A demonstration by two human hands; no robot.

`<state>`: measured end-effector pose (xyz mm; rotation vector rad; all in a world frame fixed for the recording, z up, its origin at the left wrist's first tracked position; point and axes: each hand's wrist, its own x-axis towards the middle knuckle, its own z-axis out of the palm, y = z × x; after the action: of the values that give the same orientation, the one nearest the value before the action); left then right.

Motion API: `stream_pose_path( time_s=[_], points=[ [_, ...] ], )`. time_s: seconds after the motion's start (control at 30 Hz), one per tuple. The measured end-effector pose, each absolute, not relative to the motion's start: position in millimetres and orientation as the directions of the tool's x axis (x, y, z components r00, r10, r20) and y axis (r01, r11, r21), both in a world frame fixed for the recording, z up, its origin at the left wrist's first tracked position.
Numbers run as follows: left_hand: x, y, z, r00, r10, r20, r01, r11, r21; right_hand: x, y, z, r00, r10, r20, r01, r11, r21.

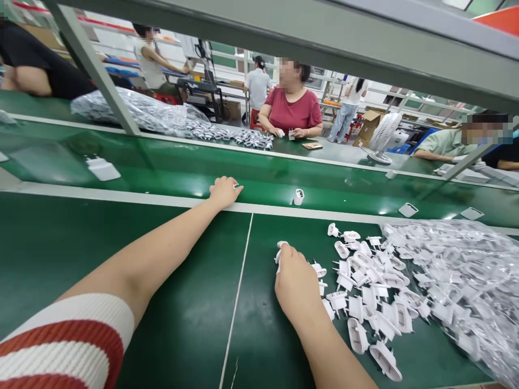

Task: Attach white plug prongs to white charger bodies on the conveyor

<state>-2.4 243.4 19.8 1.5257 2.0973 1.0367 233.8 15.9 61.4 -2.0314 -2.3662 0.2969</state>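
Note:
My left hand [225, 193] reaches across the pale rail to the green conveyor belt. Its fingers are curled; a small white bit shows by the thumb, but what it belongs to is hidden. Closed around a white plug piece [279, 253], my right hand [297, 283] is low over the green table, left of a pile of loose white two-pin plug pieces [367, 267]. On the belt, a white charger housing [299, 197] stands right of my left hand. A white charger with pins [103, 168] lies farther left.
A clear plastic bag of plug pieces [466, 281] lies at the right. More white housings [408, 209] rest on the belt. Overhead runs a grey metal beam [284, 43]. Across the belt are a person in a red shirt [292, 113], a plastic bag [133, 111] and a white fan [383, 138].

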Motion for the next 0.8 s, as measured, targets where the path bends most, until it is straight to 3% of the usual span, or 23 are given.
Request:
stream_pose_path(
  time_s=[0.2,0.4,0.6,0.8],
  points=[
    [-35,225,34,-0.499,0.861,0.099,0.334,0.086,0.938,234,20,58,-0.164,0.982,-0.094,0.974,0.146,-0.176],
    [-42,183,36,-0.455,0.884,0.106,0.139,-0.046,0.989,235,29,51,-0.135,0.987,-0.086,0.982,0.122,-0.144],
    [-25,121,10,-0.209,0.948,0.242,0.221,-0.195,0.956,235,30,50,-0.16,0.986,-0.044,0.983,0.155,-0.099],
    [-35,114,15,-0.089,0.967,0.239,0.408,-0.184,0.894,233,33,47,-0.158,0.987,-0.024,0.983,0.154,-0.1]
  ],
)
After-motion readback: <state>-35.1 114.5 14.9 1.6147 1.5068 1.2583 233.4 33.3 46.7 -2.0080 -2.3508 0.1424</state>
